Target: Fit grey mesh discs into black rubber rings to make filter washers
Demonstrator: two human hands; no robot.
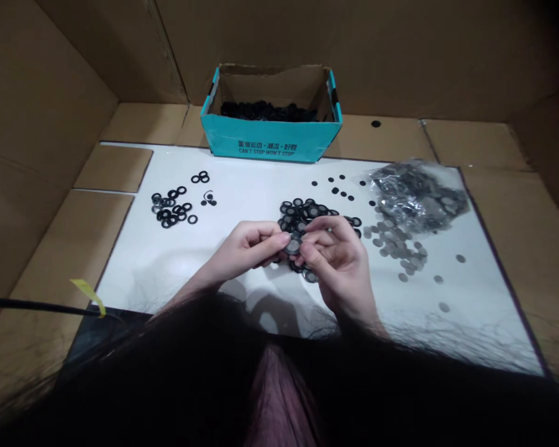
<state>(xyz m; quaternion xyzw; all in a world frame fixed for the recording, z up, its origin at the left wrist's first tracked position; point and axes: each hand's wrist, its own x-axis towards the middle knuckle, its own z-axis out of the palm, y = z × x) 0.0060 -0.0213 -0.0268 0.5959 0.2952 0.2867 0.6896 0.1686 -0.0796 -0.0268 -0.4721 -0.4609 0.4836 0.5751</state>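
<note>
Between both hands is a round black ring with a grey disc in its middle (292, 244). My left hand (254, 245) pinches its left edge with the thumb on top. The fingertips of my right hand (338, 257) grip its right edge, the fingers curled. Beneath and behind the hands lies a pile of similar black rings with grey centres (302, 214), partly hidden by them. To the right, loose grey discs (398, 245) are scattered on the white board (233, 186).
A turquoise cardboard box (270, 138) with black pieces stands at the back. Black rings (170, 208) lie at left. Small black discs (343, 194) and a clear plastic bag of grey discs (417, 195) are at right. A black cable (37, 305) enters from the left. Cardboard walls surround the board.
</note>
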